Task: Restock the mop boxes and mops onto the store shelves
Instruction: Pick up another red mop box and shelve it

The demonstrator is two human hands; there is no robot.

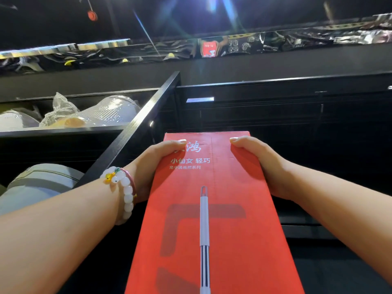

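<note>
While both hands grip it, left [154, 164], right [261, 166]; long, flat, matte red cardboard mop box [214, 219].

dark store interior; black shelving [275, 115] fills the 12 to 3 o'clock area, a black metal upright [135, 128] slanting from 12 toward 8 o'clock. at 9 to 10 o'clock, a shelf bay [63, 132] holds plastic-wrapped pale goods [101, 113], with a grey round container [42, 183] below it. ceiling light flare [214, 5] at 12 o'clock, above a top ledge of shiny dark packets [233, 45].
</note>
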